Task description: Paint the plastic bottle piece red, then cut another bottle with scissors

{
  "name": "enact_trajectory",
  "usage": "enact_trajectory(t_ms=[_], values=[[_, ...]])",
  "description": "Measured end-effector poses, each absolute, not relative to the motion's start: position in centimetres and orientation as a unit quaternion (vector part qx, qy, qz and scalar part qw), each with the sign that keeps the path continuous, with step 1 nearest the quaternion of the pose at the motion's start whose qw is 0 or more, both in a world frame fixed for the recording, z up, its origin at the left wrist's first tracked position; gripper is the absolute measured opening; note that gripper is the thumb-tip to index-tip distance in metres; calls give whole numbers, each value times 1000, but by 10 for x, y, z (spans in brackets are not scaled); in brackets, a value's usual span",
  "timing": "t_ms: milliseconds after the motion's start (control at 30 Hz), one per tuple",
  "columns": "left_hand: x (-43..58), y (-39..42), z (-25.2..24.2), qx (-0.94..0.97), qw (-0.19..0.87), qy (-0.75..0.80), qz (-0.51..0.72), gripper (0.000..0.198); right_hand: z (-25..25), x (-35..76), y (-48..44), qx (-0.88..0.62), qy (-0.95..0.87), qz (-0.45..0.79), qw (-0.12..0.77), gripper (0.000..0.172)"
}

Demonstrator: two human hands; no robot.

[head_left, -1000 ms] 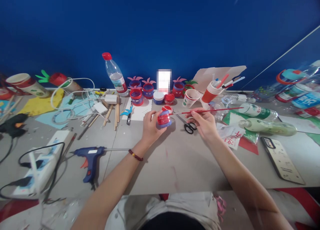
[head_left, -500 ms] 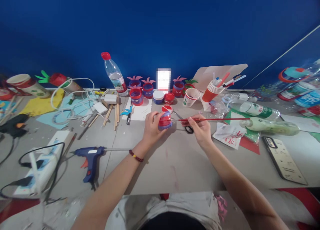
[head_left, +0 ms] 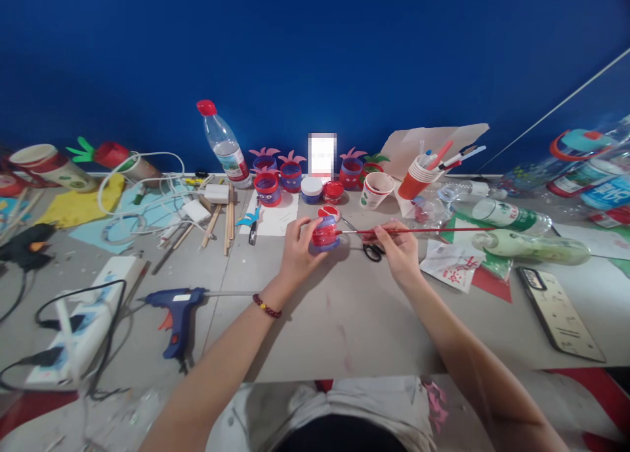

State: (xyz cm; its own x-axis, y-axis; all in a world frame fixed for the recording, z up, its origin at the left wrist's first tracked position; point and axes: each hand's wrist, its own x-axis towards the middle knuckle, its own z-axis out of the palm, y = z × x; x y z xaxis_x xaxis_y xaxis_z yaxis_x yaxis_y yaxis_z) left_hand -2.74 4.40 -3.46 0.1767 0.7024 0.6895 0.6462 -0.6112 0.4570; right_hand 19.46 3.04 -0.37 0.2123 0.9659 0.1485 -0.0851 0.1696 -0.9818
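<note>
My left hand [head_left: 300, 247] is closed around a small red and purple painted cup [head_left: 325, 234], lifted over the table. A thin red-handled paintbrush [head_left: 418, 230] lies across the fingers of my right hand [head_left: 399, 250], pinched near its front. Its bristle end meets the right side of the cup, where the paint looks red. Just behind the cup is a red paint lid [head_left: 329, 212]. Farther back stand an open red paint jar [head_left: 333, 191] and a white-capped blue paint jar [head_left: 312, 189]. Black-handled scissors [head_left: 373, 250] lie beneath my right hand.
Several painted cups with paper leaves [head_left: 267, 188] line the wall. A paper cup [head_left: 377, 191] and a brush holder [head_left: 417, 180] stand right of them. A blue glue gun [head_left: 180, 314] and power strip [head_left: 93, 317] lie left; a phone [head_left: 561, 314] and plastic bottles [head_left: 514, 216] right.
My right hand has shifted slightly to the right with the paintbrush. The cup stays in my left hand, nearly in the same place.
</note>
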Motion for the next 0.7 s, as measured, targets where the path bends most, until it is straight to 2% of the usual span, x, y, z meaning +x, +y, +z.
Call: enact_trajectory(t_ms=[267,400,567,700], values=[[-30,45,-36,762,51,445,468,64,-5,202,32,-460,-436,435,639,34],[-27,44,-35,770,45,442,458,62,-8,196,26,-456,-445,460,618,31],[-24,43,-36,782,26,438,442,57,0,184,20,-467,-484,448,589,38],[-26,43,-35,788,21,434,435,60,5,184,21,-478,-487,419,599,40]])
